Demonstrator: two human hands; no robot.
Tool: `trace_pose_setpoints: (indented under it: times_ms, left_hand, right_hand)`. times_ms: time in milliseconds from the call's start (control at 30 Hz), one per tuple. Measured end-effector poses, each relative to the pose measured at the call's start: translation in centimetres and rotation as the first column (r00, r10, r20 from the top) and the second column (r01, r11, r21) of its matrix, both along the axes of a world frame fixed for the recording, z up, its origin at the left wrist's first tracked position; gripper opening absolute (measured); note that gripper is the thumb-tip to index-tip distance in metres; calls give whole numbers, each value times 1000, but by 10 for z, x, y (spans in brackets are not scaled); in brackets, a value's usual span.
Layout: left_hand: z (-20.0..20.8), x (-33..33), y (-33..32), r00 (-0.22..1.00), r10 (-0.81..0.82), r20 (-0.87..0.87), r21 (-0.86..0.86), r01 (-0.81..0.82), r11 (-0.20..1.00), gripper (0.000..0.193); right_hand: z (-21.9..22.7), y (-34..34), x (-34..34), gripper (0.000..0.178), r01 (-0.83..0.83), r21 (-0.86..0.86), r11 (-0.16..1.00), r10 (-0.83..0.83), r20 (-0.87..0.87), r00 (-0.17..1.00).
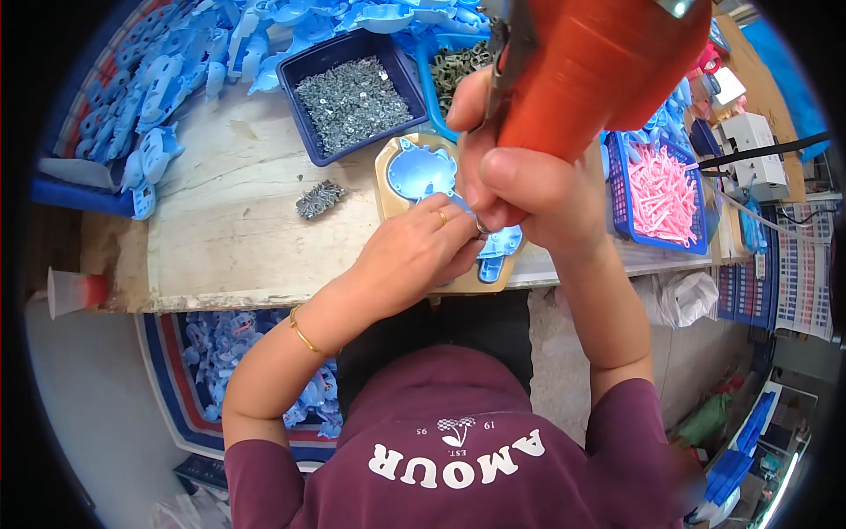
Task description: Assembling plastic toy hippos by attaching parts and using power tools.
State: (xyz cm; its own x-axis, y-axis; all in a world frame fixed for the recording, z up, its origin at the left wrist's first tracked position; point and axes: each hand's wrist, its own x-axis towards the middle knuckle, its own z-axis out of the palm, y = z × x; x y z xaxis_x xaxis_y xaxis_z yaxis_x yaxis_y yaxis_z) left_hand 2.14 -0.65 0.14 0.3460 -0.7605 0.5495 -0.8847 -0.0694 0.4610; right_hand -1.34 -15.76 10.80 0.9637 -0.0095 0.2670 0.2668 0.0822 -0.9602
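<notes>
A pale, grained wooden worktop (229, 234) with a worn front edge spans the space. Below it, towards the right, lies dull grey floor (560, 361). A brown wooden surface (770, 88) shows at upper right, beside a bright blue sheet (790, 66). A narrow white strip of light (781, 494) glows at lower right.

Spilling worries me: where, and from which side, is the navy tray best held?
Probably take the tray by its raised rim from the near left: blue parts crowd its far side and a light-blue bin adjoins its right. Keep it level: its top is open.
</notes>
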Motion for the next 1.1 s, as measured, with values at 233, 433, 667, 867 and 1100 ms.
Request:
trace_pose_setpoints:
  times_ms: [233,433,667,867,1100]
  left_hand:
    - [-4,-8,-4,967,-137,-214,-33,133,991,12]
    - [2,-8,-6,990,-120,-76,11,121,993,16]
    - [9,-9,-7,999,-2,-50,18,3,1000,31]
    - [-5,-7,-11,993,26,118,97,-38,995,36]
    - [-11,-7,-12,992,33,122,144,-50,988,27]
  right_hand:
    - [0,-12,-7,40,-73,59,996,74,-11,997]
    - [-9,-15,-14,43,-85,66,994,84,11,996]
    - [-16,-16,-18,42,96,9,995,-96,36,995]
    - [-36,-30,-11,38,204,4,979,-203,-30,979]
    - [-45,-32,-11,37,224,-19,974,-224,-22,974]
